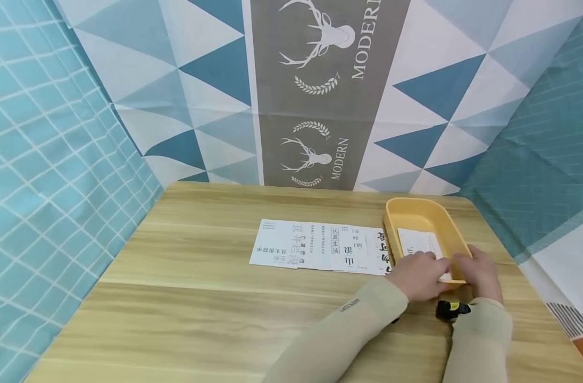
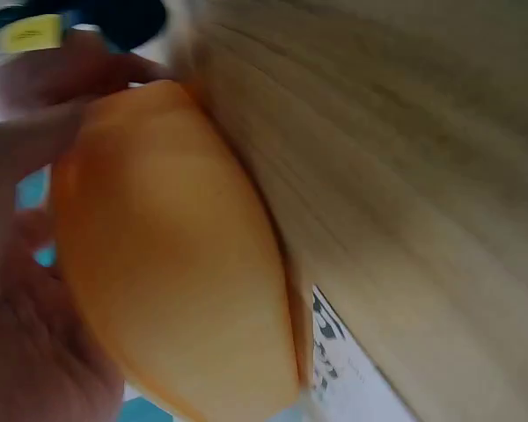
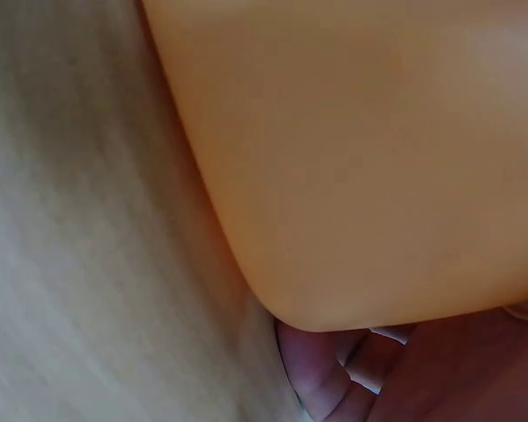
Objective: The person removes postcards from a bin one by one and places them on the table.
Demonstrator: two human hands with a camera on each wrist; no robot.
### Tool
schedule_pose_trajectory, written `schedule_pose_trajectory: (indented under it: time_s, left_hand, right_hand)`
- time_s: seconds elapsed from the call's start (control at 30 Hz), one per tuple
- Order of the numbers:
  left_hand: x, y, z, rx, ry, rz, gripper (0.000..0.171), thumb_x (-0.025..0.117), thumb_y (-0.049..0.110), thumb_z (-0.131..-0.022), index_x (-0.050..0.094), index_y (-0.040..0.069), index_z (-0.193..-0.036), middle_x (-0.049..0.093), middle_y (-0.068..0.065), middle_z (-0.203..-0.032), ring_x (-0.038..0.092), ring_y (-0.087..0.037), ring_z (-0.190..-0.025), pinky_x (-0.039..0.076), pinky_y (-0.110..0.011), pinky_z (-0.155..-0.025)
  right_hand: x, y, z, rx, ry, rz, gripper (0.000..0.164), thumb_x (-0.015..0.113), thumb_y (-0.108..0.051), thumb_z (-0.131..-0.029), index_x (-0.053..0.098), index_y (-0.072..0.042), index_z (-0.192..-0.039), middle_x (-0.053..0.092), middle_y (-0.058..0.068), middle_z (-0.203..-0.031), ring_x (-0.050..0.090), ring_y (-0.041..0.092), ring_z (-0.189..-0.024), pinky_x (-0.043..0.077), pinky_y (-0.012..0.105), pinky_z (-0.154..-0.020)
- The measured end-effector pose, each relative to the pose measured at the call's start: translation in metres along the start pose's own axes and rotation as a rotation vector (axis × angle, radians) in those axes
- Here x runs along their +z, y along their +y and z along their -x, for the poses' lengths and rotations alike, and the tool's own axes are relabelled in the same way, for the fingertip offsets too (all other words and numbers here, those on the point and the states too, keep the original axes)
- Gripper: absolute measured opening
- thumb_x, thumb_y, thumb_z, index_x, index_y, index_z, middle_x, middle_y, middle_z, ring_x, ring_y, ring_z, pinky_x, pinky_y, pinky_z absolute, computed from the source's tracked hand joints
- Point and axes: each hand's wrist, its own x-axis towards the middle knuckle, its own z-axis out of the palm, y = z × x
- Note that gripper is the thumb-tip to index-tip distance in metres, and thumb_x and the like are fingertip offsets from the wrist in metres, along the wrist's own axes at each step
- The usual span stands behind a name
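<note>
A yellow-orange plastic tray [image 1: 394,213] stands at the right of the table, with white printed cards [image 1: 418,240] lying inside it. My left hand [image 1: 421,275] reaches over the tray's near left side, its fingers at the near part of the cards; the cards hide whether they pinch one. At the near right corner my right hand [image 1: 482,272] grips the tray, thumb at the rim and fingers round the outside. In the left wrist view the tray's outer wall [image 2: 176,255] fills the middle, beside my left hand [image 2: 44,343]. The right wrist view shows curled fingers [image 3: 312,365] against the tray's lower corner.
A row of overlapping white cards [image 1: 315,246] with printed characters lies on the wooden table [image 1: 200,298], left of the tray. A patterned cloth [image 1: 215,106] with deer prints hangs behind the table. Blue tiled sheeting [image 1: 42,159] borders the left side.
</note>
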Motion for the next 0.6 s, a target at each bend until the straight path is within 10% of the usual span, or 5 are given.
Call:
schedule_pose_trajectory:
  time_s: [0.23, 0.4, 0.6]
  left_hand:
    - [0.004, -0.013, -0.017, -0.153, -0.042, 0.202, 0.034, 0.055, 0.043, -0.103, 0.059, 0.028, -0.133, 0.063, 0.010, -0.123, 0.061, -0.001, -0.104, 0.050, -0.015, -0.084]
    - [-0.003, -0.014, -0.022, -0.198, -0.086, 0.034, 0.029, 0.064, 0.023, -0.099, 0.061, 0.028, -0.126, 0.062, 0.006, -0.114, 0.058, -0.006, -0.091, 0.048, -0.018, -0.064]
    - [-0.010, -0.014, -0.031, -0.256, -0.246, -0.065, 0.008, 0.064, 0.031, -0.098, 0.063, 0.037, -0.102, 0.069, 0.017, -0.101, 0.059, -0.005, -0.086, 0.052, -0.026, -0.088]
  right_hand:
    - [0.001, -0.002, -0.003, -0.034, 0.019, 0.058, 0.061, 0.037, -0.026, -0.104, 0.027, 0.009, -0.153, 0.042, 0.039, -0.141, 0.056, 0.042, -0.109, 0.050, 0.032, -0.074]
    - [0.002, -0.003, -0.005, 0.016, 0.026, 0.016, 0.062, 0.036, -0.024, -0.104, 0.024, 0.006, -0.156, 0.038, 0.038, -0.145, 0.054, 0.044, -0.114, 0.051, 0.039, -0.082]
    - [0.006, -0.001, -0.004, -0.039, 0.068, 0.054, 0.055, 0.041, -0.020, -0.100, 0.039, 0.007, -0.148, 0.048, 0.037, -0.134, 0.058, 0.037, -0.100, 0.047, 0.030, -0.071]
